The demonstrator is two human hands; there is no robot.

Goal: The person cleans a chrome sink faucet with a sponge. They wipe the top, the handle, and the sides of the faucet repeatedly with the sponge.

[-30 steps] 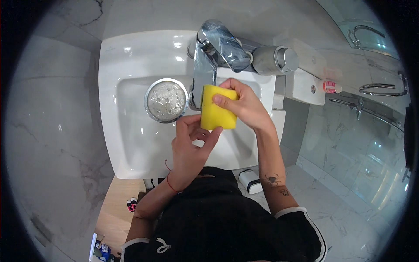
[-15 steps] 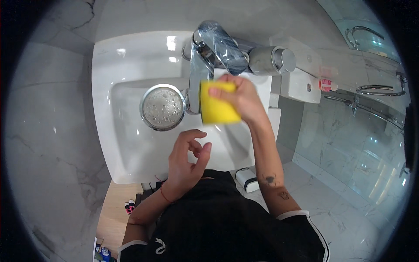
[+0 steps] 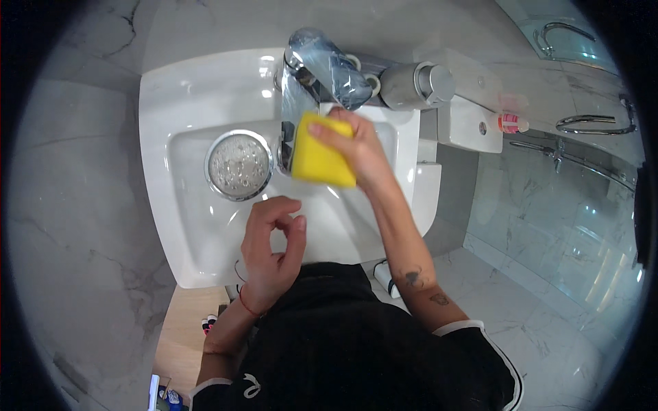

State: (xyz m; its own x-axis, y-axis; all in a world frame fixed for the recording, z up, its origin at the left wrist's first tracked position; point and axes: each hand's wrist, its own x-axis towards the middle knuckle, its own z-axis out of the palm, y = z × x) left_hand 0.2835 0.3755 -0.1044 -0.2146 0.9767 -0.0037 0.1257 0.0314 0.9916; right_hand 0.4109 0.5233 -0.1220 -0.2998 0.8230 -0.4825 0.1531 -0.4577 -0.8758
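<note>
In my right hand (image 3: 358, 147) is a yellow sponge (image 3: 323, 152), pinched between thumb on top and fingers mostly hidden behind it. It is held just right of the chrome faucet (image 3: 291, 103), over the white washbasin (image 3: 343, 240); whether it touches the faucet I cannot tell. My left hand (image 3: 271, 240) hovers over the basin's front, empty, fingers curled and thumb apart from them. Beyond it, left of the faucet, is a round chrome-rimmed thing (image 3: 238, 165) with droplets or bubbles across its pale face.
A grey cylindrical container (image 3: 411, 85) stands behind and right of the faucet. Further right is a white cistern (image 3: 469, 127) with a pink-and-white bottle (image 3: 510, 123) by it. A wooden surface (image 3: 181, 329) lies at lower left, and a small white-and-black object (image 3: 386, 277) sits below the basin.
The whole view has shifted slightly, so the basin and faucet appear further left. The sponge has tilted a little in my right hand. My left hand stays curled and empty.
</note>
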